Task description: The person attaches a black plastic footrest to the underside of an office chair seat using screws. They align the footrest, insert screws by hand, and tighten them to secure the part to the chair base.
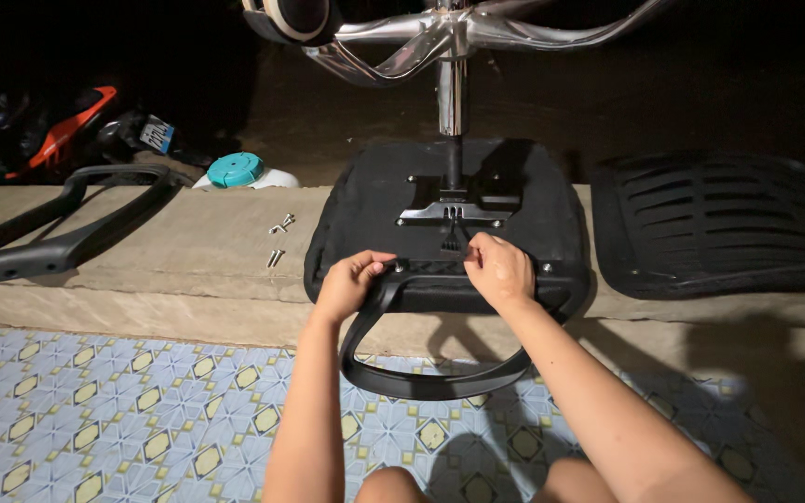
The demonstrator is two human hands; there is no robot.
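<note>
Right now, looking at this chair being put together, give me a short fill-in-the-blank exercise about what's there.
1. Both hands, left hand and right hand, rest on a black ____ at the upturned seat.
2. Loose screws lie on the concrete ____.
3. The round lid is ____ in colour.

Missing words: armrest; ledge; teal

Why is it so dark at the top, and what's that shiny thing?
Head view: light falls only near the hands, so the back fades to black; the metal chair base glares bright; the arms cast dark shadows on the patterned floor; nothing looks blurry.
</note>
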